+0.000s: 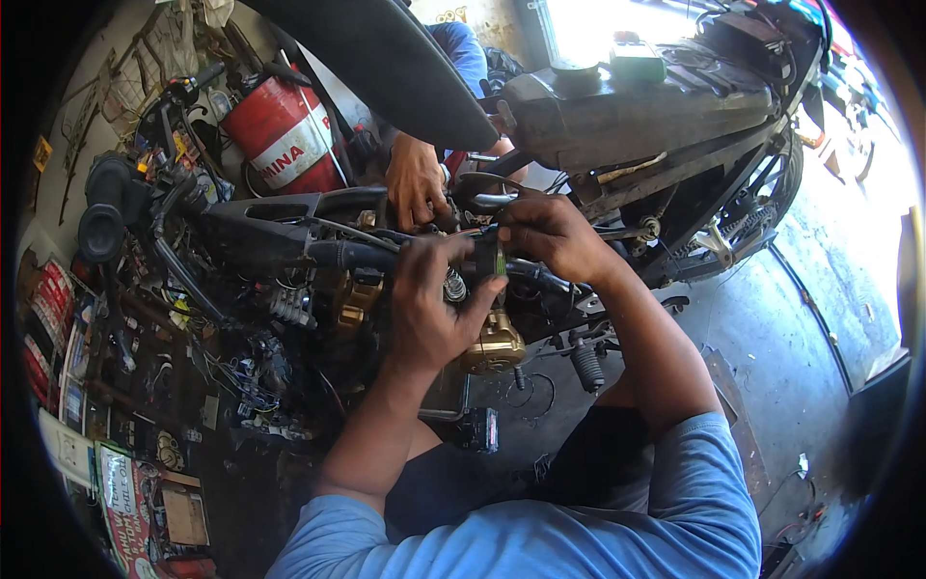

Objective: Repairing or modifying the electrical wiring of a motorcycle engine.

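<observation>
My left hand point(432, 304) is over the middle of a stripped motorcycle, slightly blurred, its thumb and fingers closed around a small dark piece with a green edge point(501, 262). Beside it, my right hand point(552, 237) is closed in a pinch at the top of that piece, near some thin coloured wires point(473, 232); what lies between its fingertips is hidden. Below my hands sits a gold engine cover point(495, 345). Across the frame, another person's hand point(417, 183) reaches down among the motorcycle's parts.
A red and white drum point(282, 135) stands at the far left. The motorcycle's dark tank point(637, 121) and rear wheel point(791, 183) extend right. Loose parts and tangled wires point(260, 381) crowd the left side. A small dark box point(479, 430) lies near my legs.
</observation>
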{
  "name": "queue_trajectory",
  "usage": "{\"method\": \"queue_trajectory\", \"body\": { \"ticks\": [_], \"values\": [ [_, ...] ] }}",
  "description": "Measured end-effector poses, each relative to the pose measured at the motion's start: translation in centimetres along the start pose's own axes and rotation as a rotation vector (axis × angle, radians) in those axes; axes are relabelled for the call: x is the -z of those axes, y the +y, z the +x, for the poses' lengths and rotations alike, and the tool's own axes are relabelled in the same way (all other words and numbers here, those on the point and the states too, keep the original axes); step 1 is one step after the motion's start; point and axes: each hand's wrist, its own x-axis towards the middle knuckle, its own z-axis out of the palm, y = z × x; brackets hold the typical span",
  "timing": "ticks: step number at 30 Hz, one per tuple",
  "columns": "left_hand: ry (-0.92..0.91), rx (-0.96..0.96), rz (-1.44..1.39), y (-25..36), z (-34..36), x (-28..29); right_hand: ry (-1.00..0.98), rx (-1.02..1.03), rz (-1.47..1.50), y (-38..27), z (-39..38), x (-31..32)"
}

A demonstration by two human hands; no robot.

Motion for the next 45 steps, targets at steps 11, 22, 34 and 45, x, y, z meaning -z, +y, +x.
{"method": "queue_trajectory", "body": {
  "ticks": [11,22,34,45],
  "values": [
    [-0.701,0.222,-0.044,-1.7,5.3,0.0,-0.075,-0.078,0.210,0.1,-0.6,0.8],
    [-0.139,0.111,-0.348,-2.7,4.0,-1.2,-0.100,-0.066,0.105,0.5,-0.3,0.9],
    [0.125,-0.110,-0.337,-1.0,3.4,-0.3,-0.114,-0.087,0.076,0.4,-0.1,0.5],
    [0.171,-0.197,-0.213,0.7,-0.2,-0.9,-0.004,0.007,0.044,1.0,-0.5,0.0]
  ]
}}
